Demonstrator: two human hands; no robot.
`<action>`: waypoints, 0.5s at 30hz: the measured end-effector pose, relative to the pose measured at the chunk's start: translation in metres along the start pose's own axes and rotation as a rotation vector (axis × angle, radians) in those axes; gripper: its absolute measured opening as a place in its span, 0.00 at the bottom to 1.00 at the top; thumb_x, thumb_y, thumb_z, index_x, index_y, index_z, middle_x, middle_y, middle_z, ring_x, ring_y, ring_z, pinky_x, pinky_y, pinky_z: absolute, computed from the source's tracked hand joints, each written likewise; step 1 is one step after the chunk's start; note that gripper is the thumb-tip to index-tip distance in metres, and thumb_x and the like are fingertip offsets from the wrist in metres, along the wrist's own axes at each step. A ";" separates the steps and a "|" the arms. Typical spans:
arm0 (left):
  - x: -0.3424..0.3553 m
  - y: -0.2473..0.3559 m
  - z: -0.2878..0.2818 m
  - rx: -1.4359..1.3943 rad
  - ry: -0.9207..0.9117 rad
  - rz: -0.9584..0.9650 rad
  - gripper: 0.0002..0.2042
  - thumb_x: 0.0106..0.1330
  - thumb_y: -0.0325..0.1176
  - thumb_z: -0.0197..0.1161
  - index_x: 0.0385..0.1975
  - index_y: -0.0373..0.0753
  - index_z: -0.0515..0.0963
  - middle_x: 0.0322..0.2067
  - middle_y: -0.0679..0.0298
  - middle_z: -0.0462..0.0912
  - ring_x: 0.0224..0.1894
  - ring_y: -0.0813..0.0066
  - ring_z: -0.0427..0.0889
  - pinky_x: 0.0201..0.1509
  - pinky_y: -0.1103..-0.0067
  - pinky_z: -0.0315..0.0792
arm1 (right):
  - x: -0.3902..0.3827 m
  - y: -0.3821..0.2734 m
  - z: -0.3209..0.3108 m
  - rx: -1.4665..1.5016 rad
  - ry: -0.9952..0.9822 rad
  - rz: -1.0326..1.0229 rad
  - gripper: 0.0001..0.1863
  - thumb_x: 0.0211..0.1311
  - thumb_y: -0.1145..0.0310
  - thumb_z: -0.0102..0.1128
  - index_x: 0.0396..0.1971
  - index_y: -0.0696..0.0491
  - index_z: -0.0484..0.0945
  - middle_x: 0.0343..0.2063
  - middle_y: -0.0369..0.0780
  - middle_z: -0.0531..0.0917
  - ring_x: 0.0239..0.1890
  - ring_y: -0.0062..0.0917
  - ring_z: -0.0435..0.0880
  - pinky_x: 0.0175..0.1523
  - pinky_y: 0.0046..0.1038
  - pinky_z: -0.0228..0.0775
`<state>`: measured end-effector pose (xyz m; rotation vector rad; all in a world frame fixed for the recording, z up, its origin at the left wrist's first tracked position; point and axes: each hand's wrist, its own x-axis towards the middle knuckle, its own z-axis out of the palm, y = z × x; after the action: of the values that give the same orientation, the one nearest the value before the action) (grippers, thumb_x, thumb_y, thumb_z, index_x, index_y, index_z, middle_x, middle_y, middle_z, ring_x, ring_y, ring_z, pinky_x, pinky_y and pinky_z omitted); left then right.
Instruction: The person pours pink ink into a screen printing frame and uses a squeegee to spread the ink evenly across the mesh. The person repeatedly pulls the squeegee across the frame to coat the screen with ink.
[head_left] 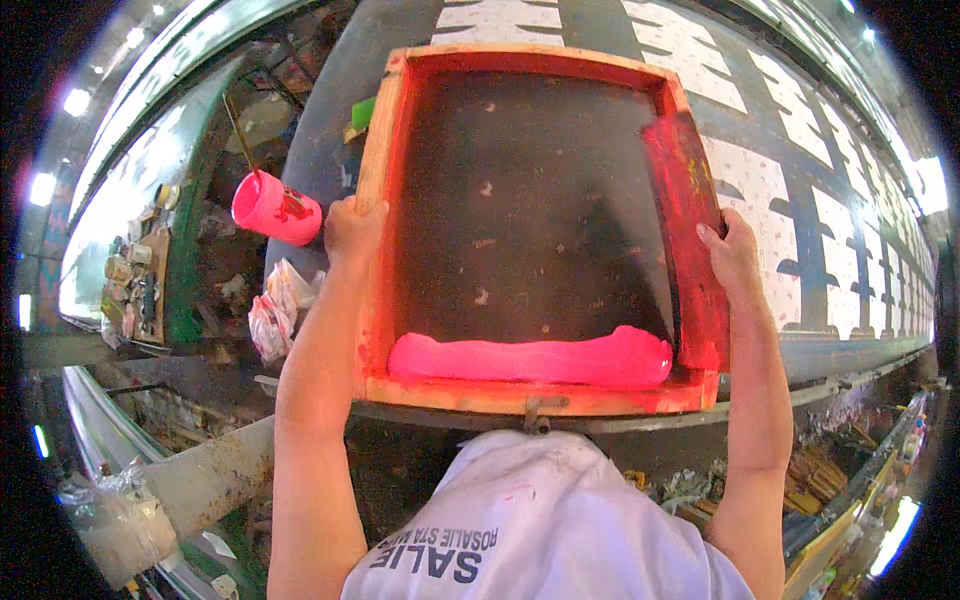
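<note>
A wooden screen printing frame [520, 60] lies in front of me, its inner walls stained red. My left hand [355, 230] is closed round its left rail, and my right hand [736, 250] grips the right side. A red-stained board, seemingly a squeegee [685, 195], leans along the right inner wall, close to my right thumb; whether that hand also holds it I cannot tell. Across the dark mesh [540, 200] run a few small pale motifs. A thick band of bright pink ink [530, 362] lies along the near end of the mesh.
Left of the frame, a pink-coated tub [290, 215] has a stick [240, 135] standing in it. Crumpled plastic [280, 312] sits below it. White printed pieces [760, 190] lie in rows on the long dark table [330, 120]. Several small containers [135, 260] stand on the far-left table.
</note>
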<state>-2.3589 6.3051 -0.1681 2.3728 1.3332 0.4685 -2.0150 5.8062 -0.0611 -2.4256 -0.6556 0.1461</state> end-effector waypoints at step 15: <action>-0.008 0.015 -0.010 -0.002 -0.041 -0.044 0.26 0.79 0.56 0.63 0.53 0.35 0.88 0.57 0.42 0.85 0.62 0.41 0.85 0.68 0.53 0.79 | -0.219 -0.161 0.068 -0.218 -0.329 -0.623 0.21 0.61 0.79 0.67 0.53 0.47 0.92 0.39 0.43 0.94 0.40 0.43 0.92 0.47 0.45 0.85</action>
<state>-2.3565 6.2929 -0.1531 2.3332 1.3633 0.4057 -2.2904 5.8464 -0.0320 -2.2887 -1.6115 0.2255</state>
